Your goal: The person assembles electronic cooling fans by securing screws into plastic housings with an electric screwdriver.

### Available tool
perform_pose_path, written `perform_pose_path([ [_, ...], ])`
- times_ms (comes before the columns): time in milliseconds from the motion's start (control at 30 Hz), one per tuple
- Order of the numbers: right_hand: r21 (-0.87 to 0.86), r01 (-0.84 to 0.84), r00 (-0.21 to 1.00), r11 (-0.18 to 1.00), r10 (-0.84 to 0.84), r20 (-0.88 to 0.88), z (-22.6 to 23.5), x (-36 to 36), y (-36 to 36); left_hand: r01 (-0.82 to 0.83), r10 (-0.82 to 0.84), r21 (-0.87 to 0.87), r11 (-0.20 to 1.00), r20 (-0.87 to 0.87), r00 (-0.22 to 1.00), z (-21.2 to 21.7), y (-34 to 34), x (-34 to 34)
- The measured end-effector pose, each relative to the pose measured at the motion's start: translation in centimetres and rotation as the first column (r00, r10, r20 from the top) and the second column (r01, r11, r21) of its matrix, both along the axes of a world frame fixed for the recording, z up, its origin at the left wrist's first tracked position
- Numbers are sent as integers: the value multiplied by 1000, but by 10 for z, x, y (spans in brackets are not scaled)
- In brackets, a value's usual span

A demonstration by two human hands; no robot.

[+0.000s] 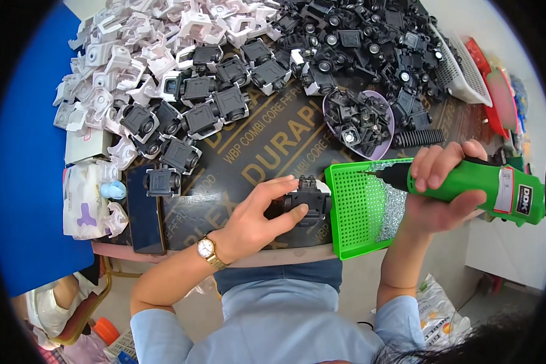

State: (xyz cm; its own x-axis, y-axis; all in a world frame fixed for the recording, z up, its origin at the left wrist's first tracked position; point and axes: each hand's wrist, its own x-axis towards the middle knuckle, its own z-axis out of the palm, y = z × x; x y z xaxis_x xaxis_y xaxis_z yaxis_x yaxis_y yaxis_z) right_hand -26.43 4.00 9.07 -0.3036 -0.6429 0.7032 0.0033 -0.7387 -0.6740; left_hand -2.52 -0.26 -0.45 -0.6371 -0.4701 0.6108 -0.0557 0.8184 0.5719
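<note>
On the near part of the dark table, my left hand (258, 212) is closed around a black plastic housing (312, 201) with a white piece at its side. Its thumb and fingers press on the top of the housing. To the right, my right hand (434, 209) grips a green electric screwdriver (488, 185), held level with its thin bit pointing left. The bit hangs over a green perforated tray (338, 233), just beside the housing. Small silvery screws (393, 212) lie heaped in the tray's right side.
White plastic parts (121, 45) pile up at the far left, black ones (352, 39) at the far right. Black-and-white assemblies (197, 118) stand between. A purple bowl (390, 118) holds small black parts. A phone (145, 215) lies left; a white basket (467, 76) stands right.
</note>
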Motion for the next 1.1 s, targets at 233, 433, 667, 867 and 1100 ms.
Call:
perform_pose_path([
  [233,-54,-180,983,982,181,9,-8,-3,-4,-19,16,41,999,83,996,-4,-1,2],
  [433,-34,-183,982,983,181,-55,-9,-3,-3,-20,18,19,1000,86,996,-4,-1,1],
  [667,23,-181,983,983,180,33,-7,-3,3,-20,15,32,999,138,990,3,0,1],
  [867,-52,-193,981,980,193,-11,-9,-8,-2,-44,10,269,962,127,992,3,-6,-3],
  [1100,71,26,997,997,-31,76,4,-13,24,96,-27,941,324,-92,995,37,9,61],
])
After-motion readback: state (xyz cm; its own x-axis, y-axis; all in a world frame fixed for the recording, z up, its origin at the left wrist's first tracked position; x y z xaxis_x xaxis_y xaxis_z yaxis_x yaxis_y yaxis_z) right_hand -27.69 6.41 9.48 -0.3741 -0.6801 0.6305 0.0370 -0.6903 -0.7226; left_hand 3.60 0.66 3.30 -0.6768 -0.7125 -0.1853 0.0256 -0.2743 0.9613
